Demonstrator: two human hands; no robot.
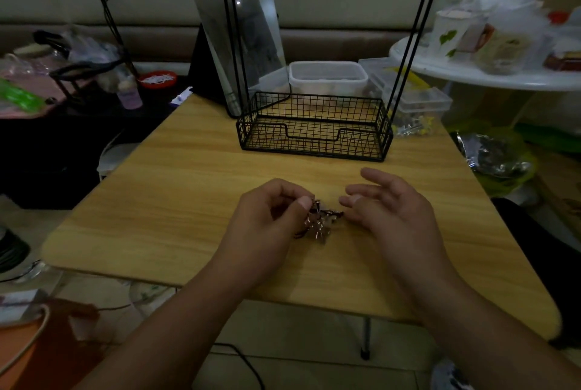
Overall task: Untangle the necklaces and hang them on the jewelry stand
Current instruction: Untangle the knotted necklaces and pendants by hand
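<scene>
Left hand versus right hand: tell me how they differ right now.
The left hand has curled fingers pinching the tangled necklaces; the right hand is relaxed, fingers mostly straight, holding nothing plainly. The left hand is fist-like, the right hand spread. Both are over the wooden table, beside the tangle.

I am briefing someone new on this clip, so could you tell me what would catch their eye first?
The two hands at the table's near middle: the left hand pinches a tangled clump of necklaces, while the right hand hovers open beside it. Behind them stands the black wire jewelry stand, its hooks bare.
</scene>
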